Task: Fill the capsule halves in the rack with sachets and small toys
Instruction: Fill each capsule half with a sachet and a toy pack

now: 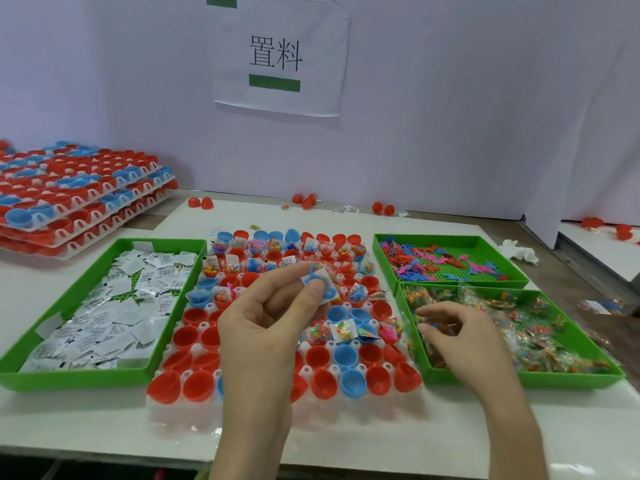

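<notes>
Nearest us, our left hand pinches a white sachet and a blue toy above the rack. Our right hand curls into the clear packets of the near right tray; whether it grips one, we cannot tell. Near capsule halves sit empty. We advise seating each item squarely in one empty cup, row by row.

Rack boxed in by sachet tray at left, toy trays at right; bare board strip in front.
</notes>
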{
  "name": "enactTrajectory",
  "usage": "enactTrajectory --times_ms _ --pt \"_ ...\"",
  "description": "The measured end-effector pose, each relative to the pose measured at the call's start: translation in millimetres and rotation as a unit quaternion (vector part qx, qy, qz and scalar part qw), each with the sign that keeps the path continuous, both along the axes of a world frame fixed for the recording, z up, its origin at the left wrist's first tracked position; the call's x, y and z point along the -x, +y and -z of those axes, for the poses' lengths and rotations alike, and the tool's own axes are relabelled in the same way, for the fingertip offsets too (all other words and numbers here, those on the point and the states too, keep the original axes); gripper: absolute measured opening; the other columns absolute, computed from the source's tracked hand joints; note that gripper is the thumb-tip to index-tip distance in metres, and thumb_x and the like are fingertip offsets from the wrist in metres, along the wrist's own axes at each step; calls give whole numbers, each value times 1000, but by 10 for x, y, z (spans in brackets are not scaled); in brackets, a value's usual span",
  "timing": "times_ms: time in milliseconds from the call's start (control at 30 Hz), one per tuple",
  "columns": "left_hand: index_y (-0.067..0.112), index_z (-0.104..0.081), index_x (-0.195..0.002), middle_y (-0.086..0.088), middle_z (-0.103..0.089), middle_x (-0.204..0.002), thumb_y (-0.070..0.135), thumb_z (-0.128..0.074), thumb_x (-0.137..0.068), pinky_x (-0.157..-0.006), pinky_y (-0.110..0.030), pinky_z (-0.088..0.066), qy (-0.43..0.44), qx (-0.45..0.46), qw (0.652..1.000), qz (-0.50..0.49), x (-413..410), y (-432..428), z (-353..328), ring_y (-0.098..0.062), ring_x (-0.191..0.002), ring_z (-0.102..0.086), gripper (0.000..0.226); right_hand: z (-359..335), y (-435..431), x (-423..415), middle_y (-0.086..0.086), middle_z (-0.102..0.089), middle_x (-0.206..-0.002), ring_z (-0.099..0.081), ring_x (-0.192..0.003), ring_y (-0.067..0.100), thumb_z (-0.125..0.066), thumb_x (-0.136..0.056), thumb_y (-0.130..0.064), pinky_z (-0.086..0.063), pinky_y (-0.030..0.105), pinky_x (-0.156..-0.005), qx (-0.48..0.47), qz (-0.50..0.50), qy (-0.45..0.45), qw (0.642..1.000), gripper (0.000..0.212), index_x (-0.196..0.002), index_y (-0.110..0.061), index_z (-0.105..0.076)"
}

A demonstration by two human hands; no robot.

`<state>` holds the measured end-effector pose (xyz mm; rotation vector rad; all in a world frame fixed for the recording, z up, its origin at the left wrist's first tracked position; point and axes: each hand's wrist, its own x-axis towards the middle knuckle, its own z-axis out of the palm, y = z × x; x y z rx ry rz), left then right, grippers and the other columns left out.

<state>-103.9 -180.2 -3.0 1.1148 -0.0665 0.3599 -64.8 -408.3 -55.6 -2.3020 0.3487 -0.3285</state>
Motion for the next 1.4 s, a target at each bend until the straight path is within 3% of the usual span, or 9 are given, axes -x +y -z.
enactTrajectory --times_ms 167,367,667,867,1100,1400 --pt "26 -79 -92 -6 -78 -86 33 -77 -62 -69 -20 -58 0 -18 1000 6 1 1 -4 -18 -83 -75 31 3 19 14 -15 -72 -78 -67 -79 9 -76 -85 -11 -58 42 -74 -47 44 -85 994 25 -76 -34 -74" --pt "33 -79 -92 -1 -78 -86 39 -77 -60 -67 -15 -56 2 -41 999 3 -6 -1 -11 -14 -84 -75 33 1 22 -10 -13 -72 -74 -65 -73 2 -75 -81 -1 -46 7 -62 -79 81 -180 977 25 -76 -26 -75" --pt "32 -78 -93 1 -78 -84 36 -76 -61 -66 -15 -55 7 -51 999 7 -5 1 -8 -11 -81 -75 32 -42 63 -2 -17 -70 -70 -64 -70 -4 -72 -82 2 -47 6 -62 -117 79 -226 964 32 -73 -29 -72" --pt "31 -79 -89 2 -78 -85 38 -76 -59 -66 -13 -55 16 -59 998 11 -11 2 -4 -9 -82 -74 31 -81 80 26 -12 -70 -70 -65 -67 4 -73 -85 -2 -48 9 -56 -141 84 -258 952 31 -74 -30 -71" --pt "25 -79 -88 0 -78 -85 36 -77 -57 -67 -11 -53 27 -53 998 29 -2 -32 4 -11 -84 -75 33 -389 492 152 -1 -74 -78 -72 -64 15 -66 -87 7 -54 15 -62 -277 -56 -281 917 27 -84 -19 -72" --pt "26 -78 -85 3 -77 -79 28 -77 -63 -62 -7 -51 16 -75 997 19 44 -23 -38 -7 -77 -73 22 -594 965 341 -4 -76 -85 -73 -77 10 -64 -88 5 -55 17 -68 -310 -187 -235 902 29 -83 -20 -77"
